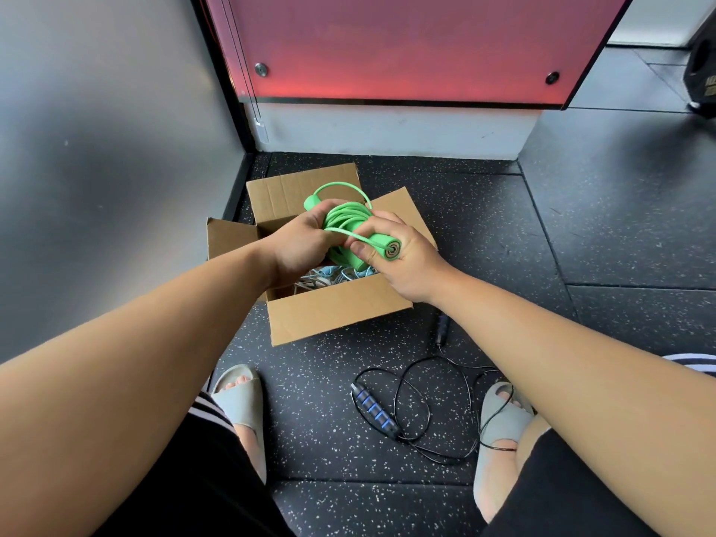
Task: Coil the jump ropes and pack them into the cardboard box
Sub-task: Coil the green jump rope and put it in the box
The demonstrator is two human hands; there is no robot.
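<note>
Green jump rope (348, 222): coiled into a tight bundle and held in the air just above the open cardboard box (337, 312), both hands on it. The left hand (300, 248) is wrapped round the bundle's 9 o'clock side, fingers curled over the cords. The right hand (403, 261) grips one green handle (381, 248) at the bundle's 4 o'clock side, thumb pressed across a strand of cord. That handle's grey end cap is turned toward the camera. The second green handle (312, 201) is seen poking out at 12 o'clock of the left hand, with a loop of cord arcing from it over the bundle.

Box: set on the speckled black floor (503, 234), flaps folded outward, near the corner formed by a grey wall (97, 149) and a red panel (407, 44). Inside, pale blue cord (341, 272) and white cord (310, 282) are noted, partly hidden under the hands.

Black jump rope (410, 412): lying uncoiled on the floor at 5 o'clock of the box, cord in loose loops. A handle with blue rings (374, 408) lies at the loops' 9 o'clock edge. The other handle (441, 329) is partly covered by the right forearm, near the box's front corner.

Grey slides are worn. The left slide (240, 397) is at 7 o'clock of the box and the right slide (499, 416) at 4 o'clock, with black cord crossing that foot.
</note>
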